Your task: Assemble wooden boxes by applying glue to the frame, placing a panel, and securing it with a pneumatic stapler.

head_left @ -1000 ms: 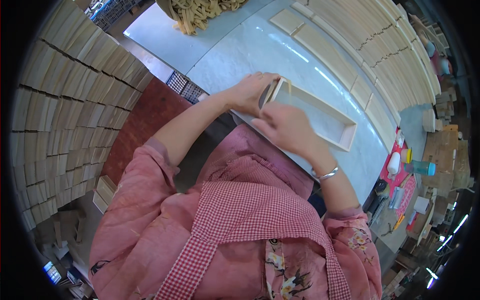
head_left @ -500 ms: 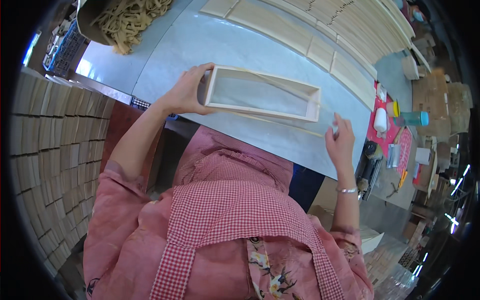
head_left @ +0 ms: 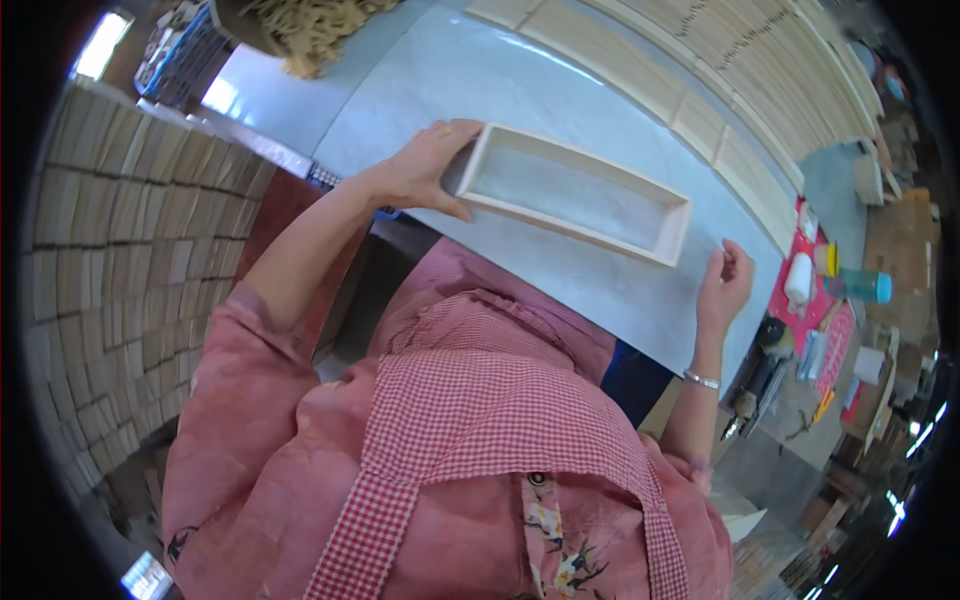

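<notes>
A narrow rectangular frame of pale wood (head_left: 575, 232) sits at a slant on the pale table (head_left: 400, 95), and the tabletop shows through its middle. My left hand (head_left: 432, 170) is closed round its left end, fingers at the far corner and thumb at the near one. Past the frame's right end, apart from it, my right hand (head_left: 726, 285) is raised near the table's right side. Its fingers are curled in against the thumb, and whatever they may hold is too small to tell.
Tan bands (head_left: 320, 30) lie heaped in a container at the far left. Long wooden panels (head_left: 620, 80) line the far side. Stacked wood pieces (head_left: 130, 270) rise on the left. A white bottle (head_left: 799, 278) and a teal-lidded jar (head_left: 865, 286) stand at the right.
Thin tan bands stretched from the frame toward my right hand no longer show. My right hand's fingers have curled in further. The whole view has shifted and tilted.
</notes>
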The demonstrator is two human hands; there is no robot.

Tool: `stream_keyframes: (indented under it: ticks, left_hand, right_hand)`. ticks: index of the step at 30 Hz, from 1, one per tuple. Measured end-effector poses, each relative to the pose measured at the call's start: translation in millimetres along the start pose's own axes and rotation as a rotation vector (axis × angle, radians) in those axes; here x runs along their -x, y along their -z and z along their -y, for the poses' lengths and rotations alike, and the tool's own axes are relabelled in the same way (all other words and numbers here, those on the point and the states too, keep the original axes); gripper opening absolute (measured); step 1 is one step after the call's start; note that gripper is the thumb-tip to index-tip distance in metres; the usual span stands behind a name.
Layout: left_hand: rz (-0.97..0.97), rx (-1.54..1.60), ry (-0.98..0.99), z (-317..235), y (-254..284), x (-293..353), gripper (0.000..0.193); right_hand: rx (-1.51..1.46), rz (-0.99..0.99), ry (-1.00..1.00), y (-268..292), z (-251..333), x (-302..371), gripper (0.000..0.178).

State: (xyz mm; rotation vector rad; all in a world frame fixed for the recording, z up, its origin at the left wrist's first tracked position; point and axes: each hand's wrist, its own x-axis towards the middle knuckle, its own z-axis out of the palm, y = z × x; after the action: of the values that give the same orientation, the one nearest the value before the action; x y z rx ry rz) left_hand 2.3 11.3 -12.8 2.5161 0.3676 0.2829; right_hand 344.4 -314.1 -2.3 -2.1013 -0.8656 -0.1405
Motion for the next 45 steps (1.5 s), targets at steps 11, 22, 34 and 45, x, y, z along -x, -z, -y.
stream_keyframes:
  ticks: [11,22,34,45]
  left_hand:
    - [-0.013,0.941,0.684,-25,13,4,0.033]
    - [0.061,1.109,0.718,-19,16,-1,0.009]
    - [0.206,0.994,0.663,-8,13,-11,0.012]
    - [0.237,1.122,0.704,-10,21,-11,0.007]
  right_hand:
    - [-0.302,0.497,0.425,-113,196,39,0.012]
    - [-0.195,0.845,0.089,-147,207,35,0.023]
    - [-0.116,0.911,-0.012,-150,215,32,0.025]
    - [-0.107,0.870,0.025,-150,218,34,0.025]
